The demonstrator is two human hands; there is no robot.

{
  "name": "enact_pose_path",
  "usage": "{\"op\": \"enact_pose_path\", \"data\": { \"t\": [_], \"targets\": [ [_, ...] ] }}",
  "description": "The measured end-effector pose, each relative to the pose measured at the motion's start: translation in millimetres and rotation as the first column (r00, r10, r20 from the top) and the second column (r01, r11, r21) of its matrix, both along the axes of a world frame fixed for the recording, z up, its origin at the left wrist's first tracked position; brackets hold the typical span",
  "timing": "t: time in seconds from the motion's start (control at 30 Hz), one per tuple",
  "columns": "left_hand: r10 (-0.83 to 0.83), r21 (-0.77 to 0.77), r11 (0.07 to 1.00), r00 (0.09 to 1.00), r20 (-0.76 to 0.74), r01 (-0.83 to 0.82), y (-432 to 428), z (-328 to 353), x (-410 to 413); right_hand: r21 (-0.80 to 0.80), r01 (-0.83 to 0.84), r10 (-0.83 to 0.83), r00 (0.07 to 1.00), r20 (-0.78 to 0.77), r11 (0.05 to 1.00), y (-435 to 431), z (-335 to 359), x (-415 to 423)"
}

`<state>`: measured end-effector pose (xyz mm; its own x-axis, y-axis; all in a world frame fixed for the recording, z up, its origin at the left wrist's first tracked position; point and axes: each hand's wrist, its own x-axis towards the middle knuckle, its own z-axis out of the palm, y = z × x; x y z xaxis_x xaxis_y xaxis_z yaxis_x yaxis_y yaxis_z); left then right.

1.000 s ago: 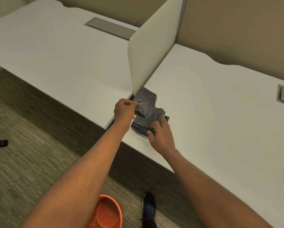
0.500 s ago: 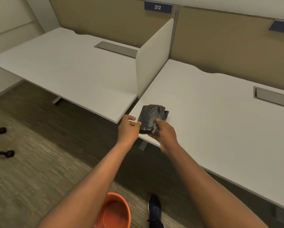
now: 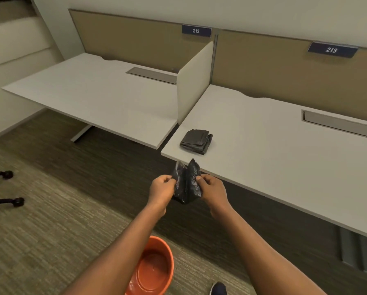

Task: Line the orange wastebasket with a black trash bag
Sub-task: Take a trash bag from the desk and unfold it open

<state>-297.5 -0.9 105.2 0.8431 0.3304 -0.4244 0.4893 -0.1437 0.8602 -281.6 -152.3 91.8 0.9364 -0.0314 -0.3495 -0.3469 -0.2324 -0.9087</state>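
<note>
1. Pinching a folded black trash bag [image 3: 186,184] from both sides, the two hands hold it in the air just in front of the desk edge, above the floor.
2. The left hand [image 3: 161,190] grips the bag's left flap between thumb and fingers; the right hand [image 3: 212,192] grips the right flap the same way.
3. The bag is partly opened into a V, its two flaps pointing up and its fold hanging at the bottom between the hands.
4. A second stack of folded bags [image 3: 196,141] lies flat on the right desk [image 3: 284,158], near its front left corner and apart from the hands.
5. The orange wastebasket [image 3: 151,268] stands on the carpet [image 3: 50,231] below the forearms, its mouth open and facing up; the left forearm covers part of its rim.
6. A white divider panel [image 3: 194,81] stands upright between the right desk and the left desk [image 3: 93,94].
7. Number plates reading 212 [image 3: 196,30] and 213 [image 3: 331,50] sit on the tan back wall panels.
8. A dark shoe [image 3: 218,288] shows at the bottom edge, just right of the wastebasket.
9. Chair wheels [image 3: 18,201] show at the left edge.
</note>
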Motion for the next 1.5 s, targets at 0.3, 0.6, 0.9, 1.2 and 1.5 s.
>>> {"op": "enact_pose_path", "data": {
  "t": [0.3,0.6,0.9,1.2,1.5],
  "targets": [
    [0.177,-0.411,0.881,0.969,-0.175,-0.235,-9,3,-56,0.078,0.03,-0.03,1.0,-0.003,0.996,-40,12,-54],
    [0.188,-0.319,0.928,0.981,-0.055,-0.195,-43,5,-118,-0.144,0.017,-0.003,0.995,0.097,0.989,-93,22,-121],
    [0.247,-0.178,0.957,0.964,0.094,-0.228,-46,11,-180,-0.313,-0.018,0.072,0.984,0.162,0.95,-96,37,-173],
    [0.252,0.105,0.96,0.963,0.093,-0.262,-1,17,-211,-0.283,-0.046,0.104,0.976,0.193,0.958,-43,56,-199],
    [-0.051,-0.126,0.99,0.994,0.099,0.063,43,49,-249,-0.073,-0.186,0.192,0.978,0.082,0.98,58,64,-235]
  ]
}}
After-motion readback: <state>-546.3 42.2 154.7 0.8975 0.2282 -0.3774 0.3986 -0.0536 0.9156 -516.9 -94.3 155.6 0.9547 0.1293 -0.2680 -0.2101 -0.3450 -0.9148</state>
